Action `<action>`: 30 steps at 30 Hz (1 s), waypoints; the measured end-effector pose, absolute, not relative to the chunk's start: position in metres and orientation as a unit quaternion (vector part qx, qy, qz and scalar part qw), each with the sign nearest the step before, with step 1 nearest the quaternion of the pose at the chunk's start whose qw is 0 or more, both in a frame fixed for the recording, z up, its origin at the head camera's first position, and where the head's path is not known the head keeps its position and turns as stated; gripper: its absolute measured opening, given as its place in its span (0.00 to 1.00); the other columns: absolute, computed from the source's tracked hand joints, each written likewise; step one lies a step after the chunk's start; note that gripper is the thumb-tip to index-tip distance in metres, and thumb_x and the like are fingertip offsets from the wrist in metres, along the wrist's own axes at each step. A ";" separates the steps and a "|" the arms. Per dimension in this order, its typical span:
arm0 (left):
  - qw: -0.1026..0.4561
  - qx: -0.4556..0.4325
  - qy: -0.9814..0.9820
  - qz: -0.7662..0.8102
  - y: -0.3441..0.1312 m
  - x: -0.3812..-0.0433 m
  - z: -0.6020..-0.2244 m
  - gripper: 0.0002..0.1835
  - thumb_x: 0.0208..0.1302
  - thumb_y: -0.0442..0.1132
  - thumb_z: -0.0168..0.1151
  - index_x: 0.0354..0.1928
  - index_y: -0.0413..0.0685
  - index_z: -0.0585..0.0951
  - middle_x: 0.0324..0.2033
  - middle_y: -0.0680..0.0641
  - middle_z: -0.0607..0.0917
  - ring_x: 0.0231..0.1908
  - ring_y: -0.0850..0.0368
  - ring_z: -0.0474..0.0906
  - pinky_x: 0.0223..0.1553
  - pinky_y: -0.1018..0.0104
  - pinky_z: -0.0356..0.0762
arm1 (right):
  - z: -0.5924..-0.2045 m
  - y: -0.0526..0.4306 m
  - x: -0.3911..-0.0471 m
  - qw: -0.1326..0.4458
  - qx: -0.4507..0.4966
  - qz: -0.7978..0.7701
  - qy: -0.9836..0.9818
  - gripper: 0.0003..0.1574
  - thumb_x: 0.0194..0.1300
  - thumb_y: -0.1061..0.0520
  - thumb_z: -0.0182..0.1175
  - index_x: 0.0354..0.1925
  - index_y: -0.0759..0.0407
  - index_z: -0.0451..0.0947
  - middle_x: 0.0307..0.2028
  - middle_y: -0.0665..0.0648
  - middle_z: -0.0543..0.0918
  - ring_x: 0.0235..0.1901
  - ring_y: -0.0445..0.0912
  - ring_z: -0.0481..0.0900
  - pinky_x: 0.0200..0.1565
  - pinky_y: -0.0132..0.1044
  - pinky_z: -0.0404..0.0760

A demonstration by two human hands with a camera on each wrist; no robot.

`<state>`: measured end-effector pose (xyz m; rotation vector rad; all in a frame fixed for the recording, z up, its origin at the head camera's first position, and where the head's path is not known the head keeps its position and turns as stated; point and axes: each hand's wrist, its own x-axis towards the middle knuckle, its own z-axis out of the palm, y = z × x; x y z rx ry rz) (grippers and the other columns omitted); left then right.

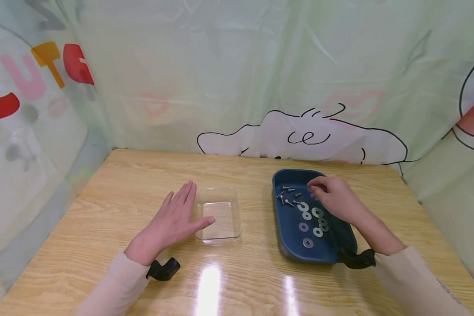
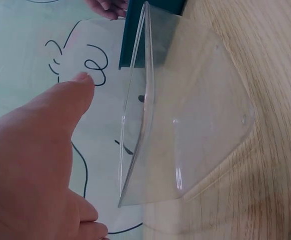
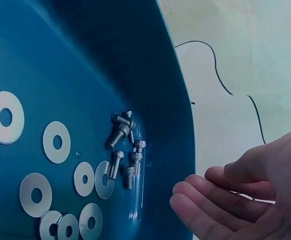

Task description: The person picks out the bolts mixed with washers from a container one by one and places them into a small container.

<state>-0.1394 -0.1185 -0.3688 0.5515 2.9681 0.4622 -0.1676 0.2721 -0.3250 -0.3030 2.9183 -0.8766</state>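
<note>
A clear plastic square box stands on the table, its open top facing up. My left hand is at the box's left side with straight fingers and the thumb spread over it; whether it touches the rim I cannot tell. To the right is a dark blue tray with several flat metal washers and, toward its far end, several socket-head screws. My right hand hovers above the tray's far right part, fingers loosely bent. In the right wrist view nothing shows between its fingers.
The wooden table carries the box and tray, with a gap between them. A printed curtain hangs along the back and both sides. Dark wrist straps sit at both cuffs.
</note>
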 end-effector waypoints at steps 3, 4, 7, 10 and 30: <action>0.051 0.173 0.971 0.156 -0.119 -0.137 -0.374 0.59 0.62 0.75 0.50 0.78 0.36 0.44 0.78 0.38 0.47 0.78 0.42 0.43 0.76 0.38 0.44 | -0.328 0.271 -0.169 0.045 -0.104 -0.294 0.949 0.17 0.75 0.64 0.48 0.53 0.74 0.77 0.45 0.71 0.84 0.43 0.58 0.85 0.44 0.48 0.87; 0.055 0.172 0.971 0.158 -0.119 -0.136 -0.376 0.60 0.62 0.75 0.51 0.78 0.37 0.44 0.78 0.38 0.47 0.78 0.42 0.44 0.76 0.38 0.44 | -0.329 0.271 -0.170 0.048 -0.105 -0.296 0.948 0.16 0.75 0.64 0.48 0.52 0.74 0.77 0.44 0.70 0.85 0.42 0.57 0.85 0.44 0.48 0.87; 0.066 0.171 0.969 0.163 -0.120 -0.133 -0.380 0.62 0.59 0.77 0.51 0.78 0.37 0.45 0.78 0.38 0.47 0.78 0.42 0.45 0.76 0.39 0.44 | -0.333 0.270 -0.171 0.059 -0.106 -0.301 0.946 0.15 0.75 0.65 0.49 0.50 0.74 0.78 0.42 0.69 0.85 0.39 0.55 0.85 0.42 0.45 0.87; 0.075 0.170 0.968 0.169 -0.120 -0.131 -0.384 0.65 0.55 0.80 0.51 0.78 0.38 0.44 0.78 0.39 0.46 0.78 0.43 0.44 0.77 0.40 0.43 | -0.336 0.269 -0.172 0.063 -0.106 -0.298 0.947 0.15 0.74 0.65 0.49 0.50 0.74 0.78 0.42 0.69 0.85 0.38 0.53 0.85 0.41 0.44 0.87; 0.070 0.184 0.959 0.204 -0.120 -0.134 -0.388 0.70 0.46 0.77 0.64 0.78 0.39 0.46 0.78 0.40 0.49 0.78 0.43 0.47 0.76 0.42 0.49 | -0.343 0.261 -0.184 0.094 -0.111 -0.243 0.959 0.18 0.73 0.62 0.49 0.51 0.72 0.79 0.39 0.63 0.85 0.31 0.46 0.77 0.32 0.34 0.77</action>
